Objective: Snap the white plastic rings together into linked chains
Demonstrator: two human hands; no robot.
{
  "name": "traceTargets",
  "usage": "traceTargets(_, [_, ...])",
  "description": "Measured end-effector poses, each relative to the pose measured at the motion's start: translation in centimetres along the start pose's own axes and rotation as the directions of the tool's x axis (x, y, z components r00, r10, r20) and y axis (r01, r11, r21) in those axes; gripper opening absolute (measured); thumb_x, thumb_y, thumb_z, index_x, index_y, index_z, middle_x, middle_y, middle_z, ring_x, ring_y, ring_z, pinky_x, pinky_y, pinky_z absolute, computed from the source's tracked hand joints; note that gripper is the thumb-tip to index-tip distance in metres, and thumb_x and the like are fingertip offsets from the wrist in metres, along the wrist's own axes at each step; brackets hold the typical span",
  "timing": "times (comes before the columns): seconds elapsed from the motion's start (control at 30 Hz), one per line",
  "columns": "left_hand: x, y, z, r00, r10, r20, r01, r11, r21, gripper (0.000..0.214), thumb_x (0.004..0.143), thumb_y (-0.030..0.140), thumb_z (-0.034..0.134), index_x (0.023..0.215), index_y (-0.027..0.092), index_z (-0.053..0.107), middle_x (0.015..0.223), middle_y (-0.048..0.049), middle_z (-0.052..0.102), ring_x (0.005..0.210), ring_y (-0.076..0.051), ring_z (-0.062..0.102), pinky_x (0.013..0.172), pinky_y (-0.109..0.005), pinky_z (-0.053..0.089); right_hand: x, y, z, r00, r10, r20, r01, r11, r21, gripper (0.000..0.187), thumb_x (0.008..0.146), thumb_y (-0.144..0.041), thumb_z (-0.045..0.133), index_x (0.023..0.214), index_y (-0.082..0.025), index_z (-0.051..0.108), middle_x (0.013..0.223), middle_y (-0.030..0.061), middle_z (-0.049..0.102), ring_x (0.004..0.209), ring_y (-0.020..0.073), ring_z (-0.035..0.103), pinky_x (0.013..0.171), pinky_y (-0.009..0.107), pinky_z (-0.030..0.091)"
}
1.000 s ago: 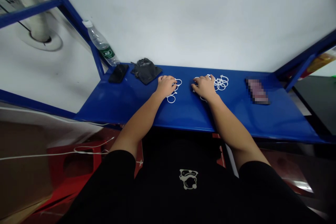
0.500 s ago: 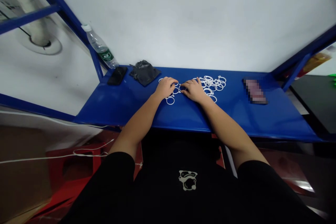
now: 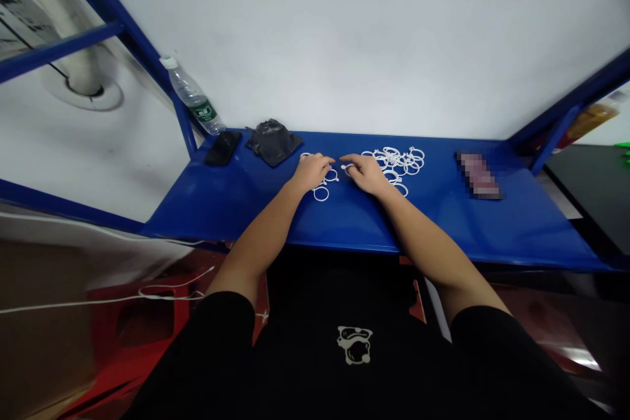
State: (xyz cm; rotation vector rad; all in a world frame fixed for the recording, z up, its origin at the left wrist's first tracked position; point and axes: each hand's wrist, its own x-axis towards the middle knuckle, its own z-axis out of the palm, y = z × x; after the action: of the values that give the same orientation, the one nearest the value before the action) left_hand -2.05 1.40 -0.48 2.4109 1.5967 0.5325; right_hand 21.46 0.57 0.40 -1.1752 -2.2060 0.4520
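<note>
The left hand [image 3: 311, 172] and right hand [image 3: 363, 174] lie palm down and just apart among small white plastic rings [image 3: 321, 193] on a blue metal shelf [image 3: 236, 200]; any grip cannot be told, and most rings lie beyond the right hand

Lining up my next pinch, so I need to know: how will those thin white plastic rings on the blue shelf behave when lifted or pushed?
The lone white plastic ring looks light and fairly stiff, being slim. Lying flat on the glossy blue metal shelf, it will probably slide, not roll. Rings in the overlapping white cluster may drag neighbours when lifted.
</note>
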Motion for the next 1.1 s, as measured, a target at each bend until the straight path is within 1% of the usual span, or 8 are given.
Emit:
traceTargets(0.1, [0.1, 0.2, 0.1, 1.000, -0.014, -0.021, 0.014, 1.000, 0.011, 0.026, 0.116, 0.026, 0.061, 0.125, 0.026, 0.085, 0.124, -0.0114, 0.084, 0.121, -0.034, 0.075, 0.112, -0.052, 0.047, -0.1, 0.1, -0.2, 0.989, 0.119, -0.083, -0.104, 0.981, 0.162, 0.051, 0.098, -0.028, 0.049, 0.139, -0.022, 0.079, 0.089, 0.0047, 0.083, 0.084, 0.0276, 0.076, 0.091, 0.047, 0.062])
traceTargets(0.17, [0.1, 0.2, 0.2, 0.997, -0.027, -0.068, 0.026, 0.999, -0.018, 0.024, 0.117, 0.026, 0.060, 0.121, 0.026, 0.084, 0.120, -0.0094, 0.086, 0.118, -0.034, 0.076, 0.112, -0.052, 0.046, 0.0, 0.1, -0.3, 0.972, 0.198, -0.126, -0.156, 0.946, 0.283, 0.050, 0.097, -0.028, 0.050, 0.137, -0.023, 0.078, 0.087, 0.0039, 0.081, 0.083, 0.0269, 0.076, 0.088, 0.047, 0.064])
traceTargets(0.33, [0.3, -0.1, 0.0, 0.967, -0.013, -0.253, -0.028, 0.987, -0.159, 0.026, 0.117, 0.023, 0.057, 0.127, 0.027, 0.081, 0.114, -0.0051, 0.089, 0.112, -0.028, 0.079, 0.111, -0.048, 0.050, 0.6, 0.3, -0.5, 0.943, 0.289, -0.163, -0.175, 0.850, 0.497, 0.046, 0.099, -0.029, 0.053, 0.140, -0.029, 0.074, 0.093, 0.0050, 0.082, 0.095, 0.0265, 0.079, 0.095, 0.049, 0.066])
traceTargets(0.43, [0.4, -0.1, 0.0, 0.952, -0.013, -0.305, -0.053, 0.977, -0.208, 0.025, 0.113, 0.021, 0.060, 0.126, 0.026, 0.082, 0.114, -0.0053, 0.089, 0.109, -0.025, 0.079, 0.108, -0.045, 0.055, 0.8, 0.4, -0.6, 0.945, 0.279, -0.170, -0.161, 0.850, 0.501, 0.040, 0.102, -0.030, 0.057, 0.140, -0.030, 0.070, 0.096, 0.0072, 0.082, 0.103, 0.0290, 0.081, 0.099, 0.052, 0.066])
traceTargets(0.6, [0.2, 0.5, -0.1, 0.952, -0.005, -0.306, -0.063, 0.975, -0.214, 0.026, 0.107, 0.016, 0.064, 0.119, 0.024, 0.085, 0.106, -0.0050, 0.088, 0.104, -0.026, 0.078, 0.107, -0.045, 0.057, 0.9, 0.6, -0.5, 0.935, 0.275, -0.223, -0.131, 0.853, 0.504, 0.022, 0.106, -0.039, 0.058, 0.125, -0.028, 0.065, 0.098, 0.0096, 0.081, 0.104, 0.0293, 0.081, 0.100, 0.052, 0.065])
traceTargets(0.77, [0.1, 1.1, 0.0, 0.951, -0.015, -0.310, -0.046, 0.981, -0.188, 0.025, 0.098, 0.010, 0.067, 0.104, 0.026, 0.086, 0.098, -0.0033, 0.086, 0.101, -0.027, 0.077, 0.103, -0.045, 0.058, 1.0, 0.7, -0.6, 0.920, 0.331, -0.211, -0.180, 0.833, 0.523, 0.023, 0.106, -0.039, 0.052, 0.121, -0.026, 0.064, 0.100, 0.0131, 0.084, 0.091, 0.0281, 0.079, 0.093, 0.052, 0.065])
traceTargets(0.87, [0.1, 1.3, 0.0, 0.954, -0.007, -0.301, -0.050, 0.982, -0.181, 0.028, 0.094, 0.005, 0.067, 0.099, 0.026, 0.085, 0.094, -0.0031, 0.083, 0.101, -0.028, 0.075, 0.102, -0.046, 0.058, 1.0, 0.9, -0.6, 0.910, 0.351, -0.218, -0.181, 0.813, 0.553, 0.025, 0.102, -0.035, 0.051, 0.119, -0.027, 0.067, 0.095, 0.0100, 0.082, 0.087, 0.0270, 0.077, 0.093, 0.052, 0.066])
traceTargets(1.1, [0.1, 1.6, 0.1, 0.955, 0.049, -0.291, -0.107, 0.976, -0.187, 0.032, 0.090, 0.001, 0.063, 0.089, 0.026, 0.083, 0.092, -0.0039, 0.081, 0.103, -0.028, 0.073, 0.101, -0.047, 0.057, 0.9, 1.4, -0.5, 0.921, 0.317, -0.228, -0.165, 0.845, 0.508, 0.024, 0.099, -0.037, 0.051, 0.112, -0.029, 0.069, 0.087, 0.0066, 0.075, 0.084, 0.0255, 0.075, 0.087, 0.049, 0.066])
